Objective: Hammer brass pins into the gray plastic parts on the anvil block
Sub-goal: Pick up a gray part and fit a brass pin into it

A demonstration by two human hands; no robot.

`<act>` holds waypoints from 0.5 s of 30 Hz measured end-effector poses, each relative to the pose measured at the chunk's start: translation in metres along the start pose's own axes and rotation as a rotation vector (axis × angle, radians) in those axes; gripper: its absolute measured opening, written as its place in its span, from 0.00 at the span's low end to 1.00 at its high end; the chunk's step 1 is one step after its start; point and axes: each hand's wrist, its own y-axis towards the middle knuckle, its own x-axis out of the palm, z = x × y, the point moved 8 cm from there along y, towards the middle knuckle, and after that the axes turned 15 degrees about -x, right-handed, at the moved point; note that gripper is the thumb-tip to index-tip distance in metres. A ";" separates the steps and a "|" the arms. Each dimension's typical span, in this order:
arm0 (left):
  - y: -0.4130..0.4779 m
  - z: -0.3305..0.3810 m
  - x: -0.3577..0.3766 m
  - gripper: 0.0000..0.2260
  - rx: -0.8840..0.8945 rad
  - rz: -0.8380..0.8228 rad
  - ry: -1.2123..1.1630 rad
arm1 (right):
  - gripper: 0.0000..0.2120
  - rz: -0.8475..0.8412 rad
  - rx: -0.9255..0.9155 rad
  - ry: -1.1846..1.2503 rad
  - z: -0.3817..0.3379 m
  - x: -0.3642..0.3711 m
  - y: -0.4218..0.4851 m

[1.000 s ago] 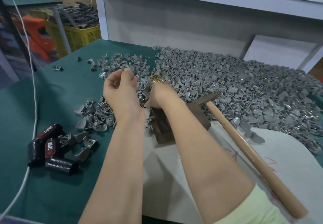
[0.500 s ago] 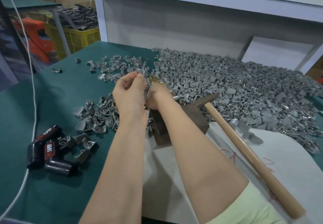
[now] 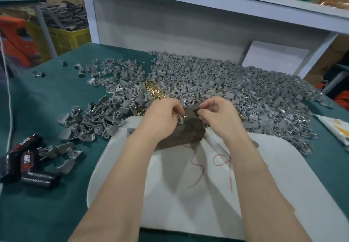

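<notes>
Two hands at work, entered left to right. Loose gray parts [image 3: 94,122] lie on the green cloth [image 3: 56,94], with brass pins [image 3: 154,92] heaped behind them. Left hand [image 3: 162,117] pinches one gray part [image 3: 180,120] down on the anvil block [image 3: 187,130]. Right hand [image 3: 221,117] has curled fingers, thumb meeting forefinger over the block's far edge; whether it holds a pin cannot be told. Step, as judged: seating a pin before striking. Next move calls for the pin upright in the part's hole, the part held steady, then a square blow.

Green-covered table [image 3: 47,94], heaped gray plastic parts [image 3: 236,83], brass pins [image 3: 154,91], white mat [image 3: 188,194], black labelled cylinders [image 3: 40,178].
</notes>
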 end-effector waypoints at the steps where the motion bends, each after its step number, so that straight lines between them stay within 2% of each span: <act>1: -0.001 0.001 -0.002 0.15 -0.005 0.022 0.029 | 0.12 0.010 -0.010 -0.025 0.002 0.000 -0.002; 4: -0.002 0.000 -0.016 0.14 -0.031 0.128 0.034 | 0.12 0.042 -0.057 -0.111 0.003 -0.003 -0.003; 6: 0.000 -0.002 -0.020 0.07 -0.035 0.150 0.019 | 0.10 0.022 -0.111 -0.152 -0.001 -0.001 -0.002; 7: 0.000 -0.002 -0.020 0.05 -0.035 0.139 0.031 | 0.08 -0.024 -0.143 -0.172 -0.003 0.003 -0.002; 9: 0.000 -0.004 -0.013 0.13 -0.050 0.085 0.107 | 0.08 -0.150 -0.208 -0.261 -0.008 0.018 -0.003; 11: -0.001 -0.003 -0.007 0.15 -0.041 0.059 0.161 | 0.09 -0.219 -0.243 -0.369 -0.010 0.028 -0.002; 15: -0.001 0.000 -0.003 0.05 0.005 0.017 0.118 | 0.04 -0.178 -0.258 -0.434 -0.016 0.031 -0.003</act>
